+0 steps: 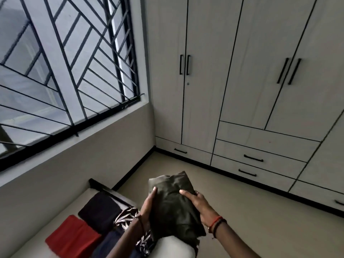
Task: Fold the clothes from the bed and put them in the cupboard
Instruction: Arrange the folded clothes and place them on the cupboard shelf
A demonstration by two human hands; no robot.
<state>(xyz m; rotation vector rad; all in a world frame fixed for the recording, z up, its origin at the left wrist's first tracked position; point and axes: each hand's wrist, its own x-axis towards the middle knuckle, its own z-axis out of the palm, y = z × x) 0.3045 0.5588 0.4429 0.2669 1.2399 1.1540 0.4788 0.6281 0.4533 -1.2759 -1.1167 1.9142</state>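
Olive folded garment (173, 205), soft, creased | left hand (148, 203) and right hand (199, 203) clasp its sides

Barred window (61, 67) upper left – beige wall (93, 161) below, tan floor (232, 205) btm right.

The folded garment (173, 205) is dark olive green, plain. On the bed (33, 237), whose cover is off-white, a folded red cloth (71, 237) lies nearest the window-side edge, a black one (100, 211) beside it, a navy one (109, 243) next to the red, and a black-and-white leaf-patterned one (126, 216) towards the foot edge. The cupboard (232, 71) is pale grey-white wood grain with black handles (187, 65). The window grille (74, 62) is black. The floor (242, 211) is beige. A red and black band (216, 223) circles the right wrist.
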